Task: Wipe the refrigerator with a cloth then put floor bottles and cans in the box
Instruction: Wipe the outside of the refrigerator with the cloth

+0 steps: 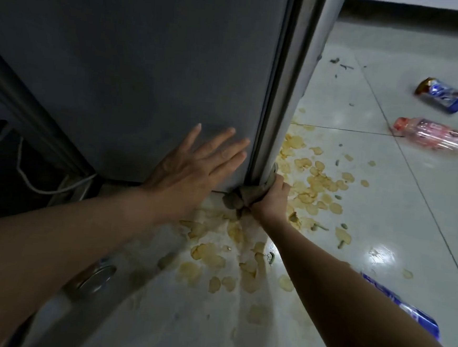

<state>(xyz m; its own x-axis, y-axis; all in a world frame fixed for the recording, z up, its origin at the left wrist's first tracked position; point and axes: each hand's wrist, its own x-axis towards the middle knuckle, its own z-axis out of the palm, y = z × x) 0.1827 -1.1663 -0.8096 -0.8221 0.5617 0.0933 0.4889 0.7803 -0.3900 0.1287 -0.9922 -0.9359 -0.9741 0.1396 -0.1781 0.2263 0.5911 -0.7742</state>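
The grey refrigerator (137,65) fills the upper left. My left hand (195,165) lies flat on its side panel near the bottom, fingers straight and spread. My right hand (271,197) grips a grey-brown cloth (241,197) wrapped around the fridge's lower front corner, just above the floor. A crushed clear plastic bottle with a red label (433,134) lies on the tiles at the right. A metal can (96,276) lies on the floor partly under my left forearm.
Potato chips (312,185) are scattered over the white tiled floor (383,213) around the fridge corner. A blue snack packet (443,95) lies at the far right, another blue packet (403,307) beside my right forearm. A white cable (38,185) hangs at the left.
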